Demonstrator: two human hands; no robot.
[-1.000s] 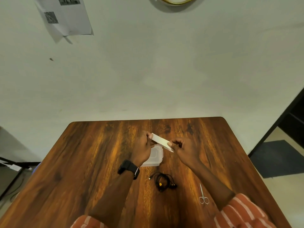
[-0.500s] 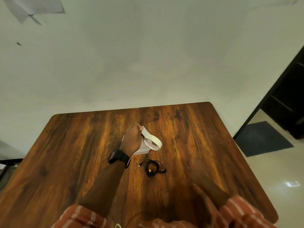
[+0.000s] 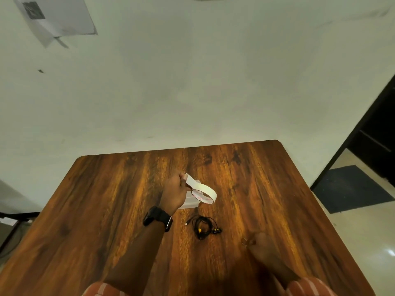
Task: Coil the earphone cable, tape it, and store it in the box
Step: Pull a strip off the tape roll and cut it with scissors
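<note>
Since a second earlier your right hand (image 3: 259, 245) had let go of the tape strip and dropped toward the near right of the worktop (image 3: 102, 210), presumably for the scissors, now out of sight. Your left hand (image 3: 174, 194) held the strip's free end in pinched fingers, the tape roll (image 3: 204, 195) dangling over the half-hidden clear box (image 3: 189, 202). The coiled earphone cable (image 3: 203, 227) lay untaped just nearer; your blurred right fingers' spread I cannot tell.

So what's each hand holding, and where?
The left hand pinches the tape roll's pulled-out free end. The right hand is blurred; it seems to grip scissors, unclear where.
</note>
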